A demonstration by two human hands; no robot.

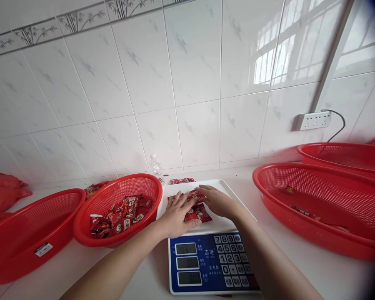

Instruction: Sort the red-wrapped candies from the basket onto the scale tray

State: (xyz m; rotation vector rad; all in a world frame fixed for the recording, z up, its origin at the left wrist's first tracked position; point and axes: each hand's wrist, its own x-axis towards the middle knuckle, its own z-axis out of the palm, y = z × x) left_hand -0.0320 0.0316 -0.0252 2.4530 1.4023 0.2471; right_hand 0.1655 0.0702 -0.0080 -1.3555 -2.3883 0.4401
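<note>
Several small red snack packets (202,213) lie on the white tray (220,227) of a digital scale. My left hand (178,214) rests on them from the left, palm down, with its fingers spread. From the right, my right hand (217,201) reaches over the same packets with fingers stretched out, their tips touching the packets at the back. Both hands are open, and they partly hide the packets beneath. In front of the tray is the scale's blue panel (208,283), with three displays and a keypad; my right forearm covers its right side.
Left of the scale, a red basket (118,239) holds many red packets, beside another red basket (62,204). Two red baskets stand at right, the nearer basket (300,166) with a few packets. A clear bottle (156,168) stands behind, near the tiled wall (196,137).
</note>
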